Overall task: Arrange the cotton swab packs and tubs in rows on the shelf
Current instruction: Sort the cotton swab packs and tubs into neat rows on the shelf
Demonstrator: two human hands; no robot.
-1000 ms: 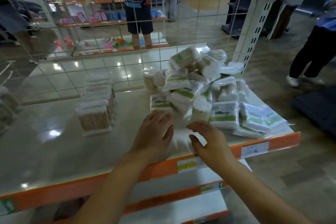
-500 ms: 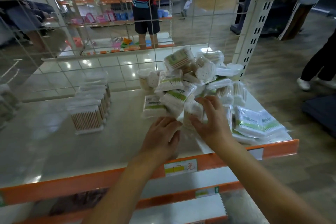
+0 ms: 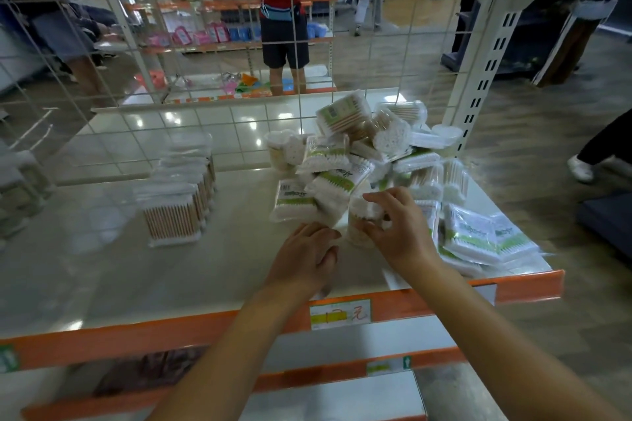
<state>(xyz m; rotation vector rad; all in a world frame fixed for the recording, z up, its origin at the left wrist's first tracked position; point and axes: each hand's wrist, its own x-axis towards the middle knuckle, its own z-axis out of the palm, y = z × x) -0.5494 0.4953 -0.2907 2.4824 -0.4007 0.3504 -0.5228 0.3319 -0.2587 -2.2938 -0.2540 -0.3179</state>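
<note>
Shop shelf (image 3: 102,277), wire grid behind. One tidy row of swab boxes (image 3: 178,202) at 9 o'clock. Jumbled heap of packs and tubs (image 3: 362,154) at 1 o'clock, mostly unsorted. Right hand (image 3: 396,229) gripped tub (image 3: 362,215) at heap's near edge; left hand (image 3: 304,256) loosely curled, held nothing.

Behind the shelving was a white wire grid panel (image 3: 205,55), and through it you could see wood-look floor (image 3: 420,55), more orange-edged shelves (image 3: 232,44) with pink and blue goods, a white slotted upright post (image 3: 485,72), and ceiling lights glaring off glossy tiles (image 3: 178,126).
</note>
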